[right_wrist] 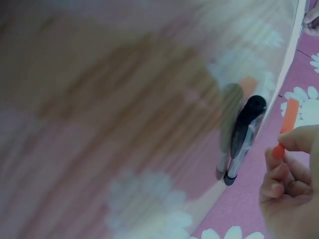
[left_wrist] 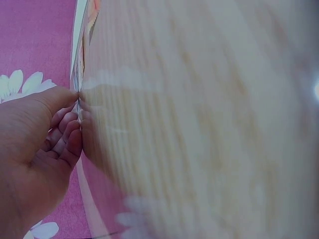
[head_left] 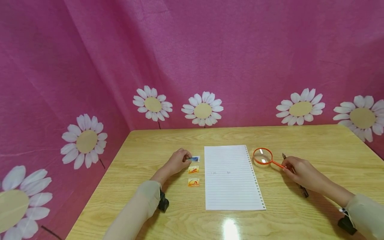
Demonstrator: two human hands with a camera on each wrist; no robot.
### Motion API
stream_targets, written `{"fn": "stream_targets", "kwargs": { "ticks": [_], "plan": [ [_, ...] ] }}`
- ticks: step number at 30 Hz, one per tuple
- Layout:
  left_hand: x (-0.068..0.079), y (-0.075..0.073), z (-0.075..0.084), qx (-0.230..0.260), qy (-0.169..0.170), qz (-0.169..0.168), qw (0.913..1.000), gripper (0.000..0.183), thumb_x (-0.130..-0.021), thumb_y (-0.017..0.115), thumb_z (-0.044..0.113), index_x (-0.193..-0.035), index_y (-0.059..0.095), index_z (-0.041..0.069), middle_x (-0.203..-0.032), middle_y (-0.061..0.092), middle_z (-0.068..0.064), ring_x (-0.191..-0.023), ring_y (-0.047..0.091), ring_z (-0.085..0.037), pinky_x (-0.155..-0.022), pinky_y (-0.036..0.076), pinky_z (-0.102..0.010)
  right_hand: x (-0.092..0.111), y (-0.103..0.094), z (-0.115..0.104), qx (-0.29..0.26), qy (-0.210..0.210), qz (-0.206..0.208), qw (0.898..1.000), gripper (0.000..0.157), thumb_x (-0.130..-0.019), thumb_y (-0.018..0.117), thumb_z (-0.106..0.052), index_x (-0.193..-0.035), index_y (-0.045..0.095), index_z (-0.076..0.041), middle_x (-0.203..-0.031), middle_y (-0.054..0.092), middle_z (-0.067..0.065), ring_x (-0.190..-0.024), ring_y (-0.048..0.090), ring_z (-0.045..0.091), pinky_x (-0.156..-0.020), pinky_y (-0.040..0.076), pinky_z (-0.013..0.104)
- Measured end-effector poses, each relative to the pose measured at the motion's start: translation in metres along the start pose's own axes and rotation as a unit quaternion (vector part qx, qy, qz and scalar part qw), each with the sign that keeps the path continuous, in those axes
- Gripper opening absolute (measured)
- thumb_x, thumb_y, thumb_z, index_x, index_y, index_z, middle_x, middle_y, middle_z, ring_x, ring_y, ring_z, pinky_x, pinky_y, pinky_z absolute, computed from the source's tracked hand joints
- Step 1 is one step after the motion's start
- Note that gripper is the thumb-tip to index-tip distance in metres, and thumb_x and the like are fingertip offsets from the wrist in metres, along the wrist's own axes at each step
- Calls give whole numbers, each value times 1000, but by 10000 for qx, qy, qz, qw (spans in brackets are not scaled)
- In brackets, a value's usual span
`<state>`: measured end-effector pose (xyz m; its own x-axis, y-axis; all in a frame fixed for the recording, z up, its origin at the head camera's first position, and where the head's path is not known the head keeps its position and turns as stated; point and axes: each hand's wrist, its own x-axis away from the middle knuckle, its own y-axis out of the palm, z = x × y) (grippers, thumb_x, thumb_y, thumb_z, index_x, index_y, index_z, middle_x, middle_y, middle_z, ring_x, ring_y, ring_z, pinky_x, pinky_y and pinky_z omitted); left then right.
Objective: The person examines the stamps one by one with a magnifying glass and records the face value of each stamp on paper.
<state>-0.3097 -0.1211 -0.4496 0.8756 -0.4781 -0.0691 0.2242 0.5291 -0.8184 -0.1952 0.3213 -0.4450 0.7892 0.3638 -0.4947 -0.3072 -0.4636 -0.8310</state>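
Observation:
At the top of a short column of stamps lies a blue stamp [head_left: 196, 159]; my left hand [head_left: 180, 160] pinches its left edge between thumb and fingers, low at the tabletop. Below it are two yellow-and-red stamps, one in the middle [head_left: 193, 169] and one lowest [head_left: 193, 182]. My right hand [head_left: 304, 171] grips the orange handle of a magnifying glass [head_left: 263, 156], whose round lens points left. In the right wrist view the handle end [right_wrist: 289, 119] sits between thumb and fingers, raised off the table. A pen [right_wrist: 242, 134] lies on the table beside that hand, apart from it.
Between the hands lies a lined sheet of paper [head_left: 231, 190] with punched holes down its right side and faint handwritten numbers. The glossy wooden table [head_left: 168, 136] ends at a pink curtain [head_left: 240, 60] with daisies.

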Motion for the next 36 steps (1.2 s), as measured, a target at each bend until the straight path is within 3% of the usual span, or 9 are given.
{"fn": "stream_targets", "kwargs": {
  "ticks": [6,10,15,30,36],
  "plan": [
    [0,0,0,-50,-36,-5,10000,7,-94,63,10,-99,62,5,-94,53,-7,-81,45,-14,-74,40,-26,-2,-5,-8,-295,532,-214,9979,13,-77,71,5,-85,63,-1,-67,56,-7,-60,39,-9,-48,39,19],
    [0,0,0,-32,-56,-9,10000,7,-95,62,10,-100,62,5,-94,53,-7,-81,45,-14,-74,41,-27,-2,-8,-13,-463,1077,-516,9918,9,-80,69,2,-87,64,2,-68,58,-4,-59,40,-7,-50,40,20],
    [0,0,1,29,-88,-6,10000,8,-95,62,10,-100,62,5,-95,53,-7,-82,46,-14,-75,41,-27,-4,-9,-15,-522,1473,-750,9849,8,-81,69,0,-87,63,2,-70,59,-1,-61,41,-5,-52,41,20],
    [1,-2,2,-24,-85,71,9999,8,-93,64,9,-99,63,4,-92,53,-7,-80,44,-14,-73,39,-26,-12,-16,-19,-625,2002,-1317,9689,15,-83,70,-9,-83,61,3,-71,63,4,-58,48,1,-52,42,21],
    [0,-3,3,-13,-118,20,9999,9,-94,64,9,-101,63,4,-93,54,-8,-81,45,-14,-75,39,-27,-17,-21,-24,-443,2121,-1626,9626,18,-86,65,-14,-74,57,-3,-64,58,0,-51,41,8,-50,34,23]
  ]
}}
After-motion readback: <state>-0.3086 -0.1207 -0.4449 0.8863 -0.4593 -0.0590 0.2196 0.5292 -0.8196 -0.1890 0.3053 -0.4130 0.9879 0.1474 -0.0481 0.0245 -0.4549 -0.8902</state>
